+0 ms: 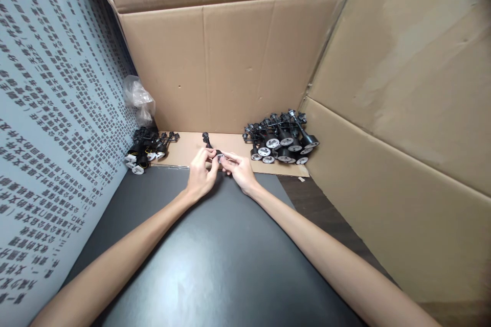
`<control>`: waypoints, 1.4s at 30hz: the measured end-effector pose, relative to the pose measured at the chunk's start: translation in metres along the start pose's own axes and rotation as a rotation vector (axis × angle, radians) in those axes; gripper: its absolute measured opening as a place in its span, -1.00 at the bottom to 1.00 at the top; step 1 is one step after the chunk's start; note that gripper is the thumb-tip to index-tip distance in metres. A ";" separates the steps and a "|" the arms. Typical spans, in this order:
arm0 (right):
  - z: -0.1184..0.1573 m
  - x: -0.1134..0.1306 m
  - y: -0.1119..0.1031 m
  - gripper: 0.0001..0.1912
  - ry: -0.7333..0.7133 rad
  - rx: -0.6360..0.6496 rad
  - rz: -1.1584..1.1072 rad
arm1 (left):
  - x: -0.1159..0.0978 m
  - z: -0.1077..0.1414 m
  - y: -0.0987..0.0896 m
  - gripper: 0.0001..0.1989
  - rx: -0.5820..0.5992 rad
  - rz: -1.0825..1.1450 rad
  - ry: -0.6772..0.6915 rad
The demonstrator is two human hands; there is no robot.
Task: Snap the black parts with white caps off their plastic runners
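Note:
Both my hands meet over a small black lamp-post-shaped piece (206,139), its narrow post pointing away from me and its round base towards me. My left hand (200,172) is closed around the base from the left. From the right, the thumb and fingers of my right hand (241,172) pinch at the base's pale end. My fingers cover much of the base, so details there are hidden. To the right lies a pile of similar black pieces (284,150) with white round ends facing me. A smaller group (142,149) lies at the left, some with loose white discs and yellow wires.
A dark grey mat (215,245) covers the table below my arms, with a cardboard strip (182,156) along its far edge. Cardboard walls (238,66) stand behind and right; a printed blue sheet (49,112) rises left. A clear plastic bag (138,96) sits in the back left corner.

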State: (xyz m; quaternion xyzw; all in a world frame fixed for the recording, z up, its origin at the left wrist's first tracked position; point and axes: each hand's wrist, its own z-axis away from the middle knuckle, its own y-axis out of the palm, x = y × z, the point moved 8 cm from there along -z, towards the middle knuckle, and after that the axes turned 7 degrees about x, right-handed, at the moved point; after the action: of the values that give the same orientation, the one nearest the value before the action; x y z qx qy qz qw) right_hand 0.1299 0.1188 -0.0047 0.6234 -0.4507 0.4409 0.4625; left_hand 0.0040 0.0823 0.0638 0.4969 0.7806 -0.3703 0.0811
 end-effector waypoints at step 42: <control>0.001 0.002 0.005 -0.34 -0.070 0.067 0.078 | 0.000 0.001 0.003 -0.75 0.024 -0.052 0.071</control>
State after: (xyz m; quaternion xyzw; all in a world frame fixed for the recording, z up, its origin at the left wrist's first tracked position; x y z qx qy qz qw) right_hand 0.1259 0.1164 -0.0025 0.6355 -0.4755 0.4516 0.4077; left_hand 0.0059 0.0827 0.0616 0.4903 0.7912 -0.3636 0.0375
